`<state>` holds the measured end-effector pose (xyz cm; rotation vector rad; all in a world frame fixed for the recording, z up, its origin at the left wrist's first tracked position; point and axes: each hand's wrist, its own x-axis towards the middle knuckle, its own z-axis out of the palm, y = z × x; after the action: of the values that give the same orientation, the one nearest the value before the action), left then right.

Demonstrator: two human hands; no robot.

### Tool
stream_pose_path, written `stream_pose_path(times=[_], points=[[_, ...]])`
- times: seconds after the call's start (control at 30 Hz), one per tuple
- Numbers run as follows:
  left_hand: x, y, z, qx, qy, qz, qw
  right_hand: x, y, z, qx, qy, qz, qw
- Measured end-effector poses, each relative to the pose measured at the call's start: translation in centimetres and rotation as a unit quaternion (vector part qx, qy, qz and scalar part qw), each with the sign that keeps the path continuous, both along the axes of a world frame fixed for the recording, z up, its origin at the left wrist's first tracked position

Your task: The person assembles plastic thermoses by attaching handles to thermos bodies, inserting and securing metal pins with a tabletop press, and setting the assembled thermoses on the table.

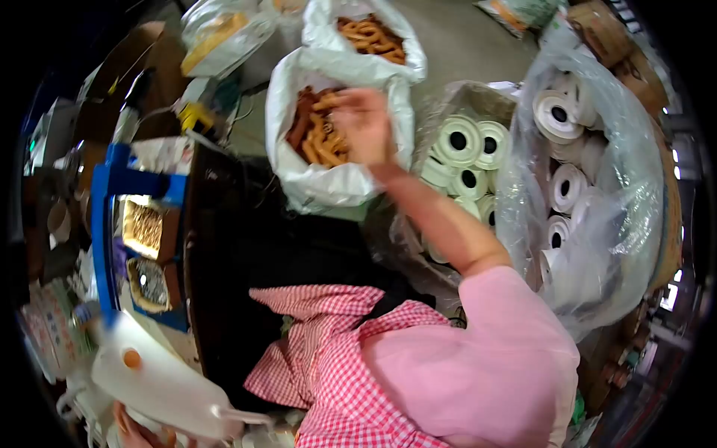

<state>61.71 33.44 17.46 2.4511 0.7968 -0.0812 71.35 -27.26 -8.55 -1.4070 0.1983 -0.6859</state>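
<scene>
My right hand (pixel 362 125) is over a white sack (pixel 299 183) of curved orange-brown plastic-looking pieces (pixel 321 143). Its fingers are smeared by motion at the pieces, so whether one is gripped cannot be told. Low at the left edge, my left hand (pixel 136 431) shows only in part, with fingers curled. What it holds is hidden. Just above it is a smooth white plastic-looking body (pixel 168 384) with a round orange spot, covering part of that hand.
Behind stands a second sack (pixel 414 56) of similar pieces. To the right, clear plastic bags hold several white round parts with dark centres (pixel 457 140). A blue metal frame (pixel 103 224) rises at the left, beside small open boxes of metal bits (pixel 149 284). Cardboard boxes (pixel 597 33) stand back right.
</scene>
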Motion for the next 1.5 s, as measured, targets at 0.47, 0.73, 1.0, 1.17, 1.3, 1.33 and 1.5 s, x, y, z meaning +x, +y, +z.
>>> stream_pose_path(times=[0.47, 0.73, 1.0, 1.17, 1.3, 1.33, 1.5], points=[[-6.4, -21.9, 0.4, -0.251, 0.023, -0.007, 0.968, -21.8, -48.0, -1.8, -0.728, 0.553, -0.284, 0.289], [-8.3, -20.7, -5.5, -0.304, -0.127, -0.156, 0.931, -15.1, -44.6, 1.5, -0.486, 0.495, -0.199, 0.693], [-14.4, -19.2, -15.0, -0.448, -0.165, -0.027, 0.878, -0.6, -4.7, 10.4, -0.405, 0.03, 0.162, 0.899], [-15.0, -19.7, -14.8, -0.418, -0.195, -0.022, 0.887, 0.2, 17.2, 15.5, -0.34, -0.156, 0.509, 0.775], [-15.5, -18.5, -14.1, -0.379, -0.17, 0.0, 0.91, 0.7, 15.7, 15.9, -0.361, -0.168, 0.538, 0.744], [-15.5, -18.4, -14.6, -0.362, -0.189, -0.029, 0.913, 0.4, 15.7, 15.6, -0.356, -0.16, 0.55, 0.738], [-14.8, -18.8, -13.6, -0.417, -0.156, -0.038, 0.895, 0.5, 17.0, 13.9, -0.377, -0.106, 0.546, 0.741]])
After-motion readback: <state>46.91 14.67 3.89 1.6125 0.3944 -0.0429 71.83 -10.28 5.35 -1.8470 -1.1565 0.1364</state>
